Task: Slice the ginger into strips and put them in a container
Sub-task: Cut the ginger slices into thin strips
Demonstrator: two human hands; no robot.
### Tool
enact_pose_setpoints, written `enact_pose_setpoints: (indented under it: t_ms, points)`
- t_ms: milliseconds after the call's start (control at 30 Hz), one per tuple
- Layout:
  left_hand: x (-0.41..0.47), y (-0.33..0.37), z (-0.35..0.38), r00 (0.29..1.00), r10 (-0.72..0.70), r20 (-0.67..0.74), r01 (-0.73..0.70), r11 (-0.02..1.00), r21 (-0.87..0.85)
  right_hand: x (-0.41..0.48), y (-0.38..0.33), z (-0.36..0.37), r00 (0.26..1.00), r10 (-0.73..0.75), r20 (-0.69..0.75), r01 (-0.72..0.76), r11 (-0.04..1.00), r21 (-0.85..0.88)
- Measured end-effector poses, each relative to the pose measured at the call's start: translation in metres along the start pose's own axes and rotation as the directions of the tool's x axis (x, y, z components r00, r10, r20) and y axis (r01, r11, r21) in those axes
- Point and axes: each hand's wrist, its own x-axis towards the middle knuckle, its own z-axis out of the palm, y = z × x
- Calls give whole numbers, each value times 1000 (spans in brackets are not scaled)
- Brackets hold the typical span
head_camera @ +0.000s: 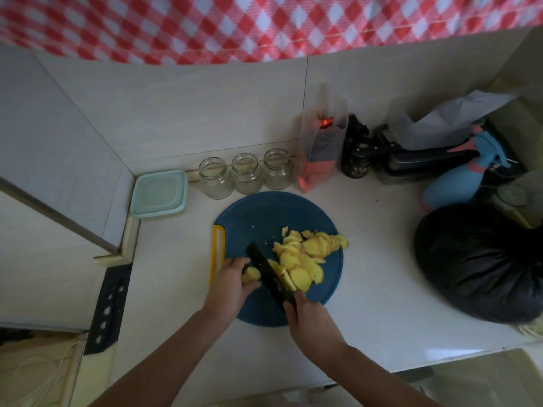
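Note:
A round blue cutting board (258,218) with a yellow handle slot lies on the white counter. On its right half sits a pile of yellow ginger slices (305,257). My left hand (229,286) holds a small uncut ginger piece (250,276) on the board. My right hand (308,321) grips the handle of a black knife (266,270), whose blade stands between the held piece and the slices. A pale green lidded container (160,193) rests at the back left, apart from the board.
Three empty glass jars (245,174) line the wall behind the board. A plastic bag (321,142), a dark bottle (357,154), a blue spray bottle (467,174) and a black tied bag (482,262) crowd the right. A black knife sheath (108,309) lies left.

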Motion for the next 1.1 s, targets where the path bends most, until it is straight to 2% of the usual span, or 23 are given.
enact_pose_setpoints:
  t_ms: [433,700,1100]
  points:
    - [-5,-10,-8,986,143,-88,-140,990,34,-1,2,5,1000,0,-30,0,1000,17]
    - [-13,-13,-4,985,167,35,-167,986,-6,-3,0,6,1000,-6,-27,6,1000,17]
    - [2,-11,-2,990,140,-4,-140,988,59,-4,-3,7,1000,-12,-27,11,998,-56]
